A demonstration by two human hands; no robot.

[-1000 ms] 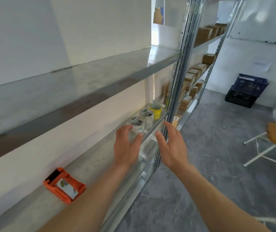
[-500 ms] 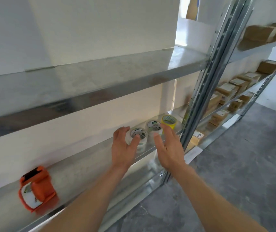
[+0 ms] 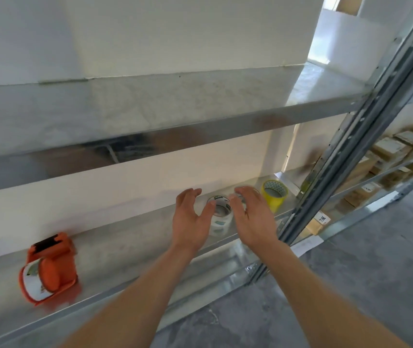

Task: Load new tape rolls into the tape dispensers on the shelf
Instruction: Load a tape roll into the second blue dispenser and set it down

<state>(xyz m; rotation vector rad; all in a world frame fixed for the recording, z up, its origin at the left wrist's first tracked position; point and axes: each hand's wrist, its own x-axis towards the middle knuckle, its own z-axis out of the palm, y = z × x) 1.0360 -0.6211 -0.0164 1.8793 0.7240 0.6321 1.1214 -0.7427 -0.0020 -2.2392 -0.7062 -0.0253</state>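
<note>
We hold our left hand (image 3: 190, 222) and right hand (image 3: 254, 218) on either side of the clear tape roll (image 3: 221, 221) on the shelf (image 3: 130, 247), fingers spread, gripping nothing. The orange dispenser (image 3: 50, 270) sits well apart, farther left.

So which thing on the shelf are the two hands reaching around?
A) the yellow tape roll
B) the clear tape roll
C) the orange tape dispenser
B: the left hand and right hand are open on either side of the clear tape roll; the yellow tape roll sits further right and the orange tape dispenser far left.
</note>
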